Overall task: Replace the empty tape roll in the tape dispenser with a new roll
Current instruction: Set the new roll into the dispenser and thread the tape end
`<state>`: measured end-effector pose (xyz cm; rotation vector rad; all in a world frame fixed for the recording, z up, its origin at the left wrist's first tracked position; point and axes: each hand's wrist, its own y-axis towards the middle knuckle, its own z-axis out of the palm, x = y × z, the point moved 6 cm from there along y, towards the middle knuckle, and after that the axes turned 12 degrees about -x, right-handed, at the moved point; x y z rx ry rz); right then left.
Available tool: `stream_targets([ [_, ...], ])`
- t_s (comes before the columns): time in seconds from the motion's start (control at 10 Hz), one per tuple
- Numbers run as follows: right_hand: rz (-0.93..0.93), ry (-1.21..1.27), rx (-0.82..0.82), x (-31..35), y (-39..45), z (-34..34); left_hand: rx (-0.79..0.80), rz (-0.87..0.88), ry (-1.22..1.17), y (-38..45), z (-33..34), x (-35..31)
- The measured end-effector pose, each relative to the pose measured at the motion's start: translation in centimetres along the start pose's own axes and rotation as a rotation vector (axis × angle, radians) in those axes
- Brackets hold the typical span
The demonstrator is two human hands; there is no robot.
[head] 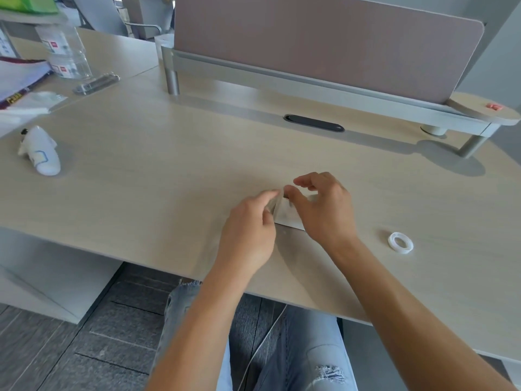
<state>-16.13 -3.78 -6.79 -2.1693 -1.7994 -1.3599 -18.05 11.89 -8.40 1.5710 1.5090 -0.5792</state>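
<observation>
A small clear tape dispenser (287, 214) stands on the wooden desk (158, 176) near its front edge, mostly hidden between my hands. My left hand (249, 235) pinches its left end. My right hand (321, 206) covers it from the right, thumb and forefinger pinched at its top, the other fingers raised. A pale strip, possibly tape, runs between the two pinches. A white tape ring (400, 242) lies flat on the desk to the right, apart from both hands. Whether it is a full roll or a bare core is unclear.
A white handheld device (42, 153) lies at the far left. Behind it are papers (25, 105), a clear flat case (95, 83) and a plastic bottle (66, 49). A pink divider panel (324, 43) and its rail shelf run across the back; a dark cable slot (313, 123) sits below it.
</observation>
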Motion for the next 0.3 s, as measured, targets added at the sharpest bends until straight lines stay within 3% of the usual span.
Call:
stream_targets([
  [0.1, -0.014, 0.157, -0.084, -0.4, -0.3, -0.5, 0.035, 0.045, 0.048, 0.2, 0.7, 0.2],
  [0.3, 0.025, 0.239, -0.133, -0.9, -0.3, -2.5, -0.002, 0.095, 0.147, 0.5, 0.8, 0.1],
])
